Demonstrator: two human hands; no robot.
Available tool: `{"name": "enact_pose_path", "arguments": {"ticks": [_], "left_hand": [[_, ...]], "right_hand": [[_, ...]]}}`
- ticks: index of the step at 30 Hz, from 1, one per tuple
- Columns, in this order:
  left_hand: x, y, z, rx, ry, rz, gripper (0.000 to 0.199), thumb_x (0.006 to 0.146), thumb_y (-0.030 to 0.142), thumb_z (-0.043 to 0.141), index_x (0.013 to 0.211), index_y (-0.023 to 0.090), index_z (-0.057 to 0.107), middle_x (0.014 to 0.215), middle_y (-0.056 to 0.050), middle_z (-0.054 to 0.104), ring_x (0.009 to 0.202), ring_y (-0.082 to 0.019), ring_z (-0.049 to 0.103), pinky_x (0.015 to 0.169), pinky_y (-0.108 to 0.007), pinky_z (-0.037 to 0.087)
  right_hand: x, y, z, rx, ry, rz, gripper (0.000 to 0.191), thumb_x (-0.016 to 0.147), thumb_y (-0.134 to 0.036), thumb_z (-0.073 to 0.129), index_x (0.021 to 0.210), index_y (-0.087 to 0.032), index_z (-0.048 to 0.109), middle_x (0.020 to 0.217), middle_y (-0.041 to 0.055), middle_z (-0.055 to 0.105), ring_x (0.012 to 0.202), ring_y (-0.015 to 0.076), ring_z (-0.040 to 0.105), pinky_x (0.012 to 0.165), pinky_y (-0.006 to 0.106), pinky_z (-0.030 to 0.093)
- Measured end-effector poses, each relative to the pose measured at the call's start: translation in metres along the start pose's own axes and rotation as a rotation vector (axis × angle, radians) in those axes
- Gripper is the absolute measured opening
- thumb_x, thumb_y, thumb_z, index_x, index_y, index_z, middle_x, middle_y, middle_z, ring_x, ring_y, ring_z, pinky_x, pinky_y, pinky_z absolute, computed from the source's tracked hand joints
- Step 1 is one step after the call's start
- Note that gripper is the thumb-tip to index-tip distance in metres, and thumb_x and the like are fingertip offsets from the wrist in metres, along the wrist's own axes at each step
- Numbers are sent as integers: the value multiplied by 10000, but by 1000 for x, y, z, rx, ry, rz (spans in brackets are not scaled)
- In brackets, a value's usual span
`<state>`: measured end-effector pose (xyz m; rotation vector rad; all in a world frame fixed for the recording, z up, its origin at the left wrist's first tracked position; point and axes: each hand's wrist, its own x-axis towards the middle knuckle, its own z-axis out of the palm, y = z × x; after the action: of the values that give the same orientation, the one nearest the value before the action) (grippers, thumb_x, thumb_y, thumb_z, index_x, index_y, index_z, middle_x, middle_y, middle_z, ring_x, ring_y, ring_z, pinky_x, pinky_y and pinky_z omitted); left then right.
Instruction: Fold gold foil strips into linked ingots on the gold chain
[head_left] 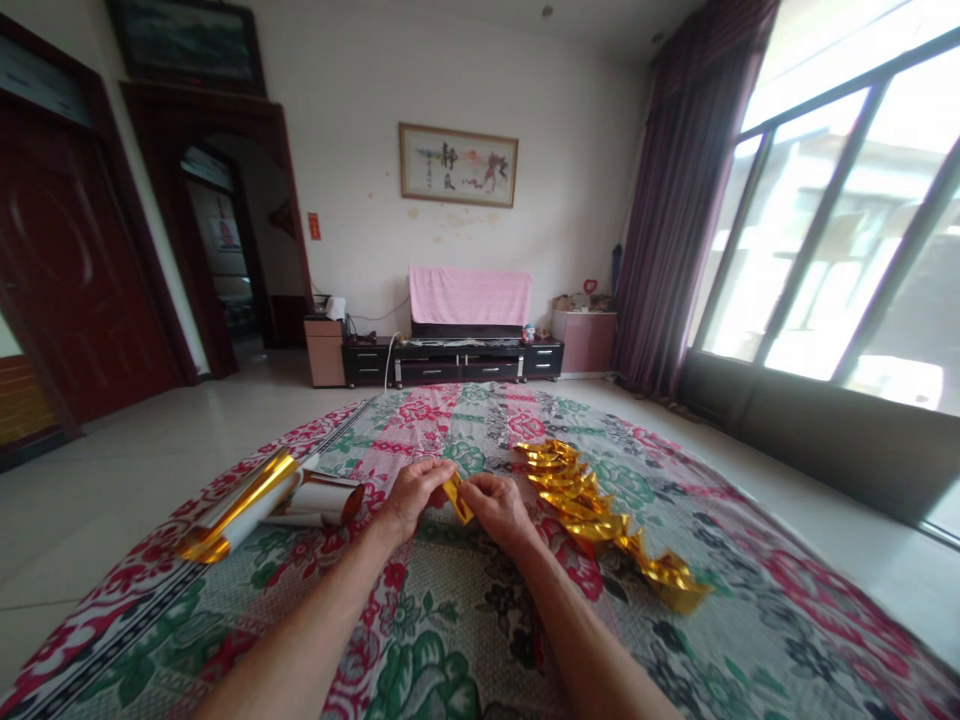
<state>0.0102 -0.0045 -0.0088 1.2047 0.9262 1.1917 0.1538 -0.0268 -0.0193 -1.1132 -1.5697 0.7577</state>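
Forearms (322, 622), gold foil (458, 500) apparently aslant, lower end right

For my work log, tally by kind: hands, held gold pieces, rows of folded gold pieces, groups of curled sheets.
Bare left hand and bare right hand: 2
Small shiny gold piece, held: 1
Row of overlapping shiny gold folded pieces: 1
Group of curled gold-and-white sheets: 1
Total: 5

Narrow, shiny gold foil piece (457, 499), tilted, between fingers (433, 470)
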Motion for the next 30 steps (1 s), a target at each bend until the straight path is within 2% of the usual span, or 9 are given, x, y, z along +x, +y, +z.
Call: {"name": "enact_pose_path", "arguments": {"ticks": [3,7,13,20,24,30], "left_hand": [[1,-1,-2,-29,-66,-77,359,582,346,704,863,137,629,628,10,599,500,-64,506,484,-176,375],[2,-4,-2,12,-83,-130,331,557,329,725,782,114,616,603,3,591,492,-65,512,474,-173,363],[3,-5,1,62,-4,-81,294,557,343,718,672,116,574,510,27,540,441,-64,483,447,-176,347],[3,-4,-2,63,-7,-61,349,573,400,698,761,115,626,540,6,579,454,-79,515,451,-180,365],[4,-3,-4,72,33,-5,338,581,416,686,728,116,636,521,11,570,435,-75,511,446,-181,378],[2,0,-3,90,72,-25,338,563,408,699,723,116,640,545,1,592,439,-78,518,439,-179,383]], "right_hand": [[0,2,1,-47,87,-13,281,724,-325,498,559,-125,608,486,-25,492,462,73,406,442,172,306],[0,2,3,-56,151,-29,283,727,-342,498,617,-121,637,524,-15,527,498,85,438,469,174,332],[0,0,4,-79,160,-14,285,721,-349,501,633,-127,656,520,-4,554,513,100,461,480,184,339],[0,2,4,-72,145,-27,309,731,-374,492,626,-129,647,520,-8,546,496,91,440,472,183,326],[0,2,4,-69,128,-42,303,734,-359,482,583,-134,616,499,-20,507,477,81,412,461,181,308],[-1,-2,4,-59,118,-27,291,722,-335,478,537,-141,592,473,-25,487,463,79,395,449,184,296]]}}
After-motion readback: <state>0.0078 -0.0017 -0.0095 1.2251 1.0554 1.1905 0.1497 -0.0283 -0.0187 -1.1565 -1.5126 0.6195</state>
